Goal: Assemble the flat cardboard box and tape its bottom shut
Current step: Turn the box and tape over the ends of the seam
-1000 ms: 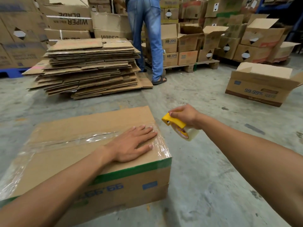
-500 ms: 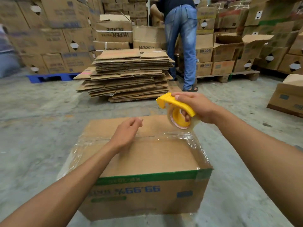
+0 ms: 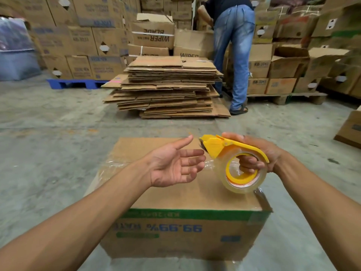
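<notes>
An assembled cardboard box (image 3: pixel 187 233) stands upside down on the concrete floor in front of me, green stripe and blue print on its near side. Clear tape runs across its upper face and down the sides. My right hand (image 3: pixel 259 155) grips a yellow tape dispenser (image 3: pixel 232 153) with a roll of clear tape, held above the box's right part. My left hand (image 3: pixel 175 165) hovers above the box, palm up and fingers spread, its fingertips close to the dispenser's cutter end. It holds nothing.
A tall stack of flat cardboard sheets (image 3: pixel 166 87) lies on the floor beyond the box. A person in jeans (image 3: pixel 234 51) stands behind it at a pallet of boxes. More cartons line the back wall, and another box (image 3: pixel 351 130) sits at the right edge.
My left hand lifted off the box's top and turned palm up. My right hand brought the dispenser from beside the box to above it, towards the left hand.
</notes>
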